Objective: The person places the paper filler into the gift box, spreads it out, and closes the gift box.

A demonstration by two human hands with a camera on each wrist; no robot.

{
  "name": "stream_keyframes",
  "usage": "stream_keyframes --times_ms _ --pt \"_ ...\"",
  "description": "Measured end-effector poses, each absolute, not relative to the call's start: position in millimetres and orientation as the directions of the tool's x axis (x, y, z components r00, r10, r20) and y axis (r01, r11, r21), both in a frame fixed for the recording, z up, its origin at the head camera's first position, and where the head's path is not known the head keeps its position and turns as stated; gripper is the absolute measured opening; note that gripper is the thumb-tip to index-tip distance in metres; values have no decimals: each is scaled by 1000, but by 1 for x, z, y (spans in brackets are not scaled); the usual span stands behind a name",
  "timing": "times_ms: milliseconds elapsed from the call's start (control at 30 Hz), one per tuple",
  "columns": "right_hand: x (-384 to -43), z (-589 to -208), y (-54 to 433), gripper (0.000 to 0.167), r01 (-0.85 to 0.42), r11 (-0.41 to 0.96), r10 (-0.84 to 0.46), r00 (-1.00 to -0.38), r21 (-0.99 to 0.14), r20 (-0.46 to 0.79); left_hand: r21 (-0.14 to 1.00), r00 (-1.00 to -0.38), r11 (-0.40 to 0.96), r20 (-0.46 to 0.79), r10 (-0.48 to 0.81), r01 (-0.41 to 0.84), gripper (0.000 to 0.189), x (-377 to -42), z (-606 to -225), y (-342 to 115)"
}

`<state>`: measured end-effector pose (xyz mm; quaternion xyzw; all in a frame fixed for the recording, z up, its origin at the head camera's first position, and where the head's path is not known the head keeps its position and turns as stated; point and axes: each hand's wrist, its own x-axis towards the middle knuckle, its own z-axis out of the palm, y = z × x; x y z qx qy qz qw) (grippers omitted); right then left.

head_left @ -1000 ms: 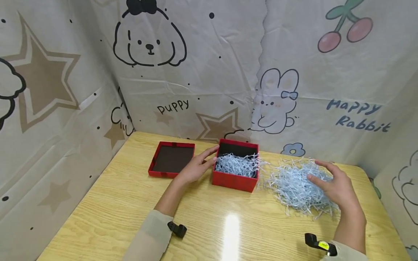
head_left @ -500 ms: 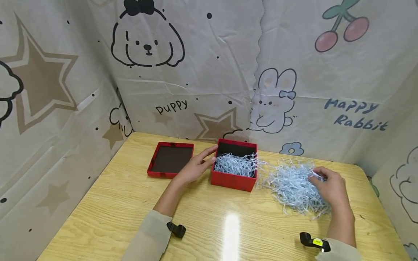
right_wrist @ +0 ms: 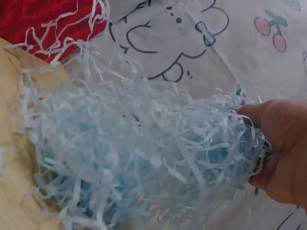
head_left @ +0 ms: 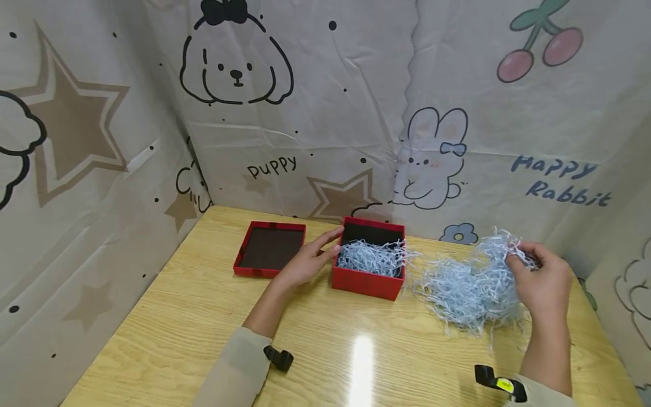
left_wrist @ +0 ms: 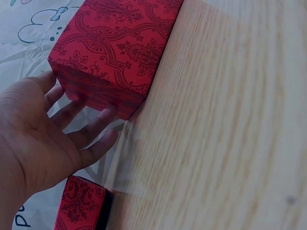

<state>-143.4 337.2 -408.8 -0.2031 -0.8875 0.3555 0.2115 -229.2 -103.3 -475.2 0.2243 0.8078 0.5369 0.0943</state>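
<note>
A red patterned box (head_left: 367,282) with a dark inside stands near the back of the table, partly filled with pale blue shredded paper (head_left: 370,258). My left hand (head_left: 304,263) touches the box's left side with extended fingers; in the left wrist view the fingertips rest along the red wall (left_wrist: 108,52). To the right of the box lies a loose heap of the same shredded paper (head_left: 465,294). My right hand (head_left: 546,277) pinches a tuft from its right part and holds it raised, strands still tangled with the heap. The right wrist view shows thumb and fingers gripping the strands (right_wrist: 211,143).
Left of the box lies its red lid (head_left: 269,249), dark inside facing up. Some strands hang over the box's right rim. A printed cloth (head_left: 330,113) rises behind the wooden table (head_left: 315,350) and along its sides.
My right hand came down on the heap with spread fingers, took hold of some shredded paper, then lifted it up and to the right. The left hand stays at the box.
</note>
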Motion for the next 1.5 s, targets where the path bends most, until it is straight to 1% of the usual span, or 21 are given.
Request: stream_keyframes --times_ms 133,300,500,733,967,1200,1500 --pt "-145 -395 333 32 184 673 532 -793 -716 297 910 -883 319 94 461 263 57 -229 -476 -101" --pt "-149 -377 327 28 81 690 494 -778 -719 388 907 -885 331 85 458 259 57 -229 -475 -101" --pt "-157 -349 303 26 -13 689 454 -772 -725 445 907 -885 333 85 458 259 58 -229 -475 -102" --pt "-169 -326 266 20 -198 680 348 -761 -706 548 910 -887 337 68 456 243 57 -226 -473 -105" --pt "-180 -302 222 16 -393 604 239 -741 -694 628 918 -883 320 63 466 234 58 -226 -472 -104" --pt "-192 -296 179 17 -509 523 135 -743 -684 656 913 -882 324 76 465 250 58 -229 -472 -105" --pt "-205 -303 144 15 -539 431 112 -764 -724 636 909 -878 319 96 468 269 57 -231 -474 -103"
